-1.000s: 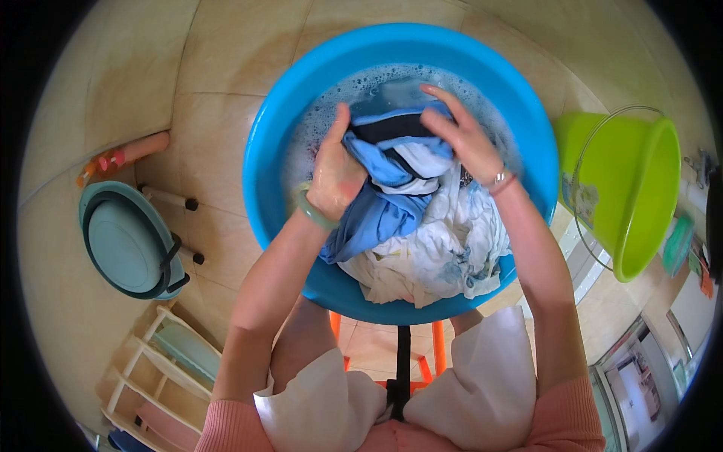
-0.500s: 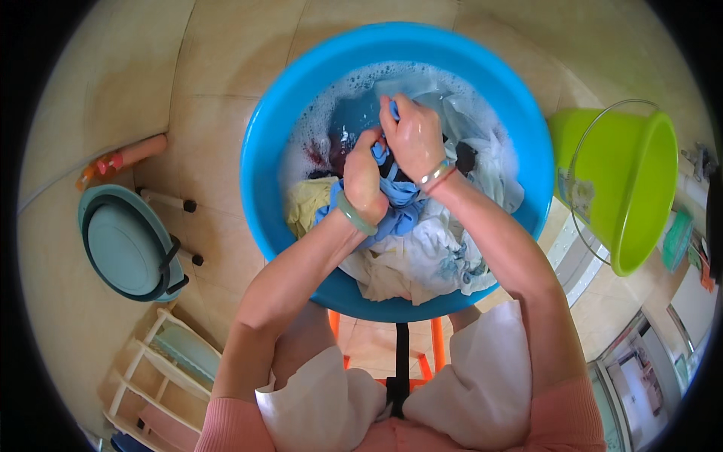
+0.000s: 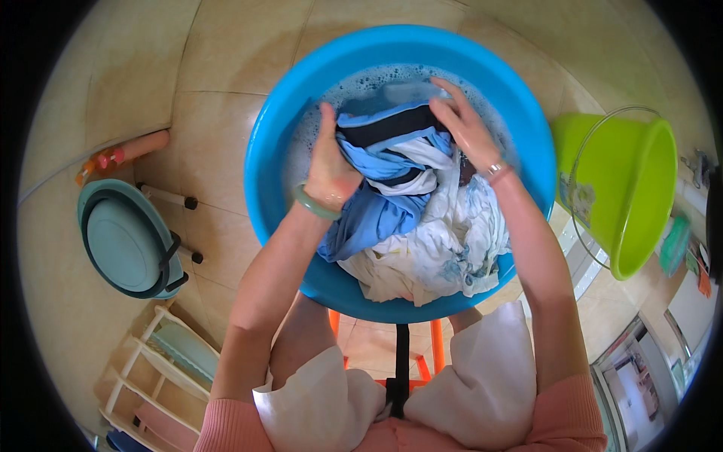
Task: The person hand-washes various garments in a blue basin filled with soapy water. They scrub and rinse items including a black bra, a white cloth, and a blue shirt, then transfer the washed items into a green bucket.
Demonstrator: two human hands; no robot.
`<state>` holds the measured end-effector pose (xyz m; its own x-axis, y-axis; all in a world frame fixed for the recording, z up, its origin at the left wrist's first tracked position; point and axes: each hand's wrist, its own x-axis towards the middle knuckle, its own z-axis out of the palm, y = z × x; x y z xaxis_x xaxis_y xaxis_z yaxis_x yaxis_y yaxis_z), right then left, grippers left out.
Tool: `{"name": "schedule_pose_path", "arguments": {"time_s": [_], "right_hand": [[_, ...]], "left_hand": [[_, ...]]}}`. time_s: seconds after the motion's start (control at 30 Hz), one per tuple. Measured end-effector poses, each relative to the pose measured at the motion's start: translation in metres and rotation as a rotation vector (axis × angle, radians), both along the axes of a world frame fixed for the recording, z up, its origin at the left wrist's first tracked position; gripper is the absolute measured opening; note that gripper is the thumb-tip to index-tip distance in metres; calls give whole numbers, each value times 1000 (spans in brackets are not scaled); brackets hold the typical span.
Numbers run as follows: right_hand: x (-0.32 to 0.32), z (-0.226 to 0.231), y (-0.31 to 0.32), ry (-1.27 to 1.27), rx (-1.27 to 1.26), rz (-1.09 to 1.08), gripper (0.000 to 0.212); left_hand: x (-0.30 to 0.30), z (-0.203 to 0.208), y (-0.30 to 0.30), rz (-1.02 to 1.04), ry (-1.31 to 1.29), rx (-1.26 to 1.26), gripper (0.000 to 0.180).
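Over the soapy water of a big blue tub (image 3: 263, 188), a blue garment with black and white bands (image 3: 384, 154) is spread between my two hands. My left hand (image 3: 331, 169) grips its left side, thumb up and the other fingers mostly hidden by the cloth. At the upper right edge, my right hand (image 3: 468, 132) holds the cloth, with one finger stretched out beyond it. The blue lower part of the garment hangs down onto wet white clothes (image 3: 429, 264), which are heaped at the tub's near side. A dark cloth (image 3: 467, 169) shows partly beside my right wrist.
A lime green bucket (image 3: 636, 188) with a wire handle stands right of the tub. To the left are stacked grey-green basins (image 3: 128, 237), a pink bottle (image 3: 139, 149) and a cream rack (image 3: 151, 369). An orange stool frame (image 3: 437, 346) shows beneath the tub.
My hands have moved apart from their close grip on the bunched blue garment. The garment is now opened out and lifted, its black and white bands showing. The yellowish cloth at left is now covered.
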<state>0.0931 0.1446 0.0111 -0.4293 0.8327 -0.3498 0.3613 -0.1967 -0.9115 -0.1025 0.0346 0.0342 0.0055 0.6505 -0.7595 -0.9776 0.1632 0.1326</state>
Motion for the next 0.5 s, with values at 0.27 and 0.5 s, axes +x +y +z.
{"name": "schedule_pose_path", "arguments": {"time_s": [0.27,0.5], "right_hand": [[0,34,-30,36,215,83,38],[-74,61,-89,-25,1041,269,25]], "left_hand": [[6,-34,-1,-10,300,-48,47],[42,-9,-2,-192,695,46,36]]}}
